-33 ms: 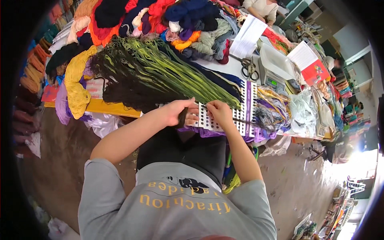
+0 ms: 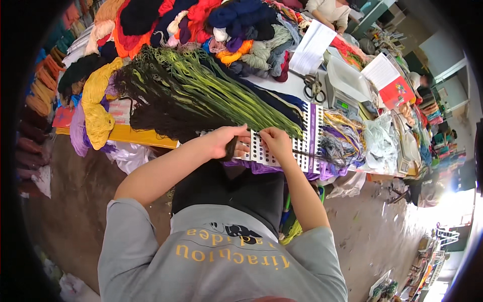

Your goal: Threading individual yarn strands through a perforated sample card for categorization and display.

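My left hand is curled around a dark brown bunch of yarn at the table's front edge. Just right of it, my right hand pinches thumb and fingers together over a white card with punched holes. Whatever thin piece sits in that pinch is hidden; a dark strand shows beyond the right wrist. Long green yarn strands fan from the card's holes to the far left, with dark brown yarn lying beside them. Another part of the holed card carries a purple stripe.
Behind the strands lie piled hanks of coloured yarn. Scissors and a scale with a clear tray are at the back right. Mixed loose yarn sits right of the card. A yellow hank hangs over the left edge.
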